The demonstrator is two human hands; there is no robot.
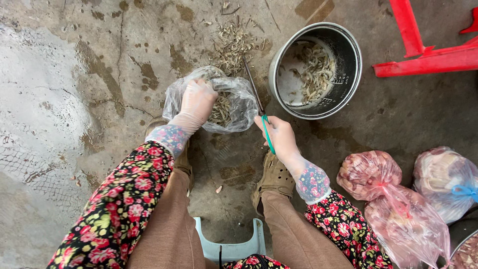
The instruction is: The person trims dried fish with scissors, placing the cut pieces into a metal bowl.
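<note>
My left hand (197,102), in a thin clear glove, reaches into a clear plastic bag (239,99) of small shrimp on the wet concrete floor; whether it grips any shrimp is hidden. My right hand (279,133), also gloved, holds scissors (256,97) with green handles, blades pointing away over the bag's right edge. A round metal pot (348,65) just right of the bag holds several small shrimp. Shrimp trimmings (231,45) lie in a pile behind the bag.
Red plastic furniture legs (423,55) stand at the upper right. Tied plastic bags of meat (371,174) and another bag (443,179) lie at the right. My feet in tan shoes (274,179) and a pale stool (231,246) are below.
</note>
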